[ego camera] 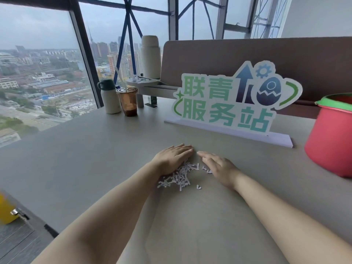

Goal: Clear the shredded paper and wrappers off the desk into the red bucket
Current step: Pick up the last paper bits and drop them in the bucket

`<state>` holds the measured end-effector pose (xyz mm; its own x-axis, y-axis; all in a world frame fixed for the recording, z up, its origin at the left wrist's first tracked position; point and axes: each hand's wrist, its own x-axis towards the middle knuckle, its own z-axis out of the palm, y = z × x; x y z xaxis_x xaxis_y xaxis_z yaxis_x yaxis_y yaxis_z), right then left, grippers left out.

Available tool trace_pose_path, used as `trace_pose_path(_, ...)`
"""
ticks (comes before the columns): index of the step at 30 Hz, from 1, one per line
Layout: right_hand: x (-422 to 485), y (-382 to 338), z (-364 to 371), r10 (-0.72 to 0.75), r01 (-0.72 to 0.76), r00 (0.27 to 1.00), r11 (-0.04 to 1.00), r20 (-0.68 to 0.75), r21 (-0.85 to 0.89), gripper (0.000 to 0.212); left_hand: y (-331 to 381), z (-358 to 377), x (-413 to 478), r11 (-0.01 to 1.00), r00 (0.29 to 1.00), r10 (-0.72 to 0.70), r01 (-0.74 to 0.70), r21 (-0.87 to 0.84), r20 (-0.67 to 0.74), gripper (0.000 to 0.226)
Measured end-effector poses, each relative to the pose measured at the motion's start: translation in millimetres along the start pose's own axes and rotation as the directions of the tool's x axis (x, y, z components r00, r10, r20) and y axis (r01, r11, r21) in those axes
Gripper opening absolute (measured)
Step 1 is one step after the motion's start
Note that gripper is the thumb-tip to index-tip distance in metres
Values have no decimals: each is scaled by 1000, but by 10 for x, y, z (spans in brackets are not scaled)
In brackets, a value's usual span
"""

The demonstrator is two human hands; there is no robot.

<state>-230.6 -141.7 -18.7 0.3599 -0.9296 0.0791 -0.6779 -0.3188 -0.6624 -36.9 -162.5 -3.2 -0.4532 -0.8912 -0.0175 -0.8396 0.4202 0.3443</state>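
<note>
A small heap of white shredded paper (181, 176) lies on the grey desk (95, 159), in the middle. My left hand (172, 157) rests flat on the desk with its palm edge against the heap's left side. My right hand (219, 166) lies flat to the right of the heap, fingers pointing toward my left fingertips, so both hands form a wedge around the far side of the paper. A few loose scraps (198, 186) sit just outside the heap. The red bucket (331, 141) with a green rim stands at the desk's right edge. I see no wrappers.
A white sign with green characters (228, 109) stands behind my hands. At the back left are a white flask (110, 98), a brown plastic cup (128, 101) and a tall white bottle (150, 56). A brown partition (247, 54) lines the back. A window is on the left.
</note>
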Motion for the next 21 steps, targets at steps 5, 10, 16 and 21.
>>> trace_pose_path(5, -63, -151, -20, 21, -12, 997, 993, 80, -120, 43, 165, 30, -274, 1000, 1000, -1, 2, -25, 24, 48)
trace_pose_path(10, -184, -253, 12, 25, -8, 990, 993, 140, -120, 43, 225, 117, -590, 999, 999, 43, -43, 2, 31, 44)
trace_pose_path(16, -510, -300, 74, -1, 4, 992, 1000, 127, -25, 40, 363, 167, -835, 983, 998, -51, 45, -176, -27, 46)
trace_pose_path(21, -683, -338, -9, 44, -48, 998, 994, 47, 98, 40, 345, 170, -1033, 918, 987, -157, 132, -374, -37, 46)
